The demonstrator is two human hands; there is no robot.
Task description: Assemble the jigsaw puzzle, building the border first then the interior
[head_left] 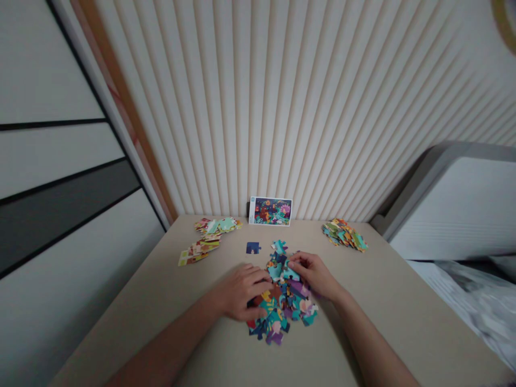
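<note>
A heap of colourful jigsaw pieces (282, 312) lies in the middle of a beige table (169, 301). My left hand (242, 290) rests on the heap's left side, fingers curled down onto the pieces. My right hand (314, 274) sits at the heap's upper right, its fingertips pinched on a teal piece (288, 269) near the top. A single dark blue piece (253, 248) lies alone just beyond the heap.
A picture card (270, 210) leans against the ribbed wall at the table's back edge. Smaller piles of pieces lie at the back left (207, 236) and back right (344, 234). A grey headboard and bedding (455, 215) stand to the right.
</note>
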